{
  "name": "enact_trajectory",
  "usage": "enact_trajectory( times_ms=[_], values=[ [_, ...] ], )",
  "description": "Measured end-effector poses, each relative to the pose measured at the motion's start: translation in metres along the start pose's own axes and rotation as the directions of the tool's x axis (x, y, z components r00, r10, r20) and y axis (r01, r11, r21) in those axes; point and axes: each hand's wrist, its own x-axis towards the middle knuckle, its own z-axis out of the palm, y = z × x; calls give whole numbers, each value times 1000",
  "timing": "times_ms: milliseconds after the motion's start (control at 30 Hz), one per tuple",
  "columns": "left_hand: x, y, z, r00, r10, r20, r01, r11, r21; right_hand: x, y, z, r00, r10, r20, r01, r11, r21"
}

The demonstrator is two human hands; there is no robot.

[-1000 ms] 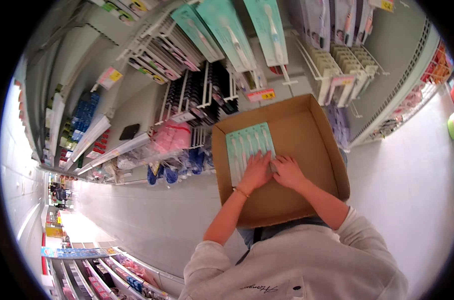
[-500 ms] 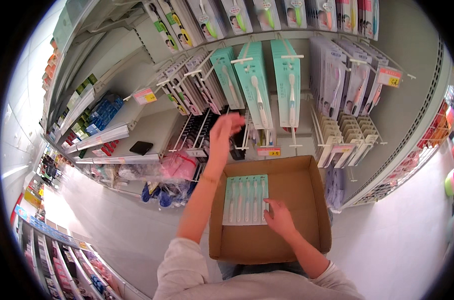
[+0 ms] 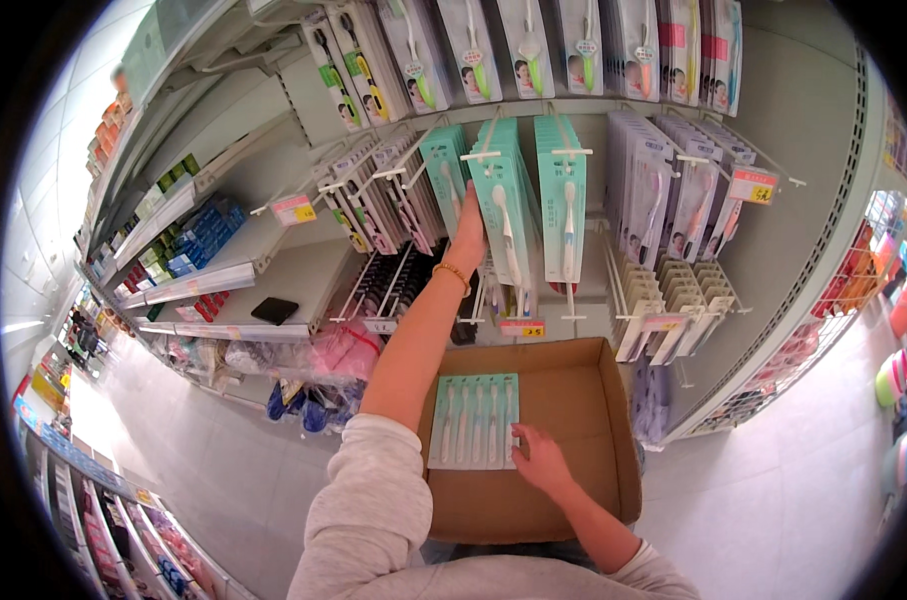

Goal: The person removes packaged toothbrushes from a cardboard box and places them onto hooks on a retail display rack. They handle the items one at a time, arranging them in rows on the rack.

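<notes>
One cardboard box — five packaged toothbrushes inside.

Matt brown cardboard box.

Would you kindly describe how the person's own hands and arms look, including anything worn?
The left hand and right hand are gloveless. A thin gold-coloured bracelet, seemingly beaded, is worn on the left; none shows on the right. The pale greyish left sleeve is loose and pushed up, and a matching right sleeve shows at the lower edge.
</notes>
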Motion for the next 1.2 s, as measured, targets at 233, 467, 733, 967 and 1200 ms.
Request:
enact_trajectory(
  times_ms=[233, 467, 733, 967, 1200],
  values=[
    [27, -9, -17, 999, 32, -39, -34, 998, -54, -2, -3, -2, 1000, 30, 2, -30, 999, 30],
    [6, -9, -22, 991, -5, 133, 10, 999, -40, 0, 10, 1, 1000, 6, -21, -6, 1000, 28],
    [-30, 2, -38, 933, -27, 360, 45, 998, -44, -1, 6, 2, 998, 62, 0, -62, 993, 102],
    [-51, -13, -44, 930, 53, 365, -120, 979, 163, -1, 5, 2, 990, 135, 29, -137, 978, 157],
    [-82, -7, -19, 981, -36, 191, 36, 999, 1, -1, 7, 3, 992, 122, 12, -122, 978, 169]
  ],
)
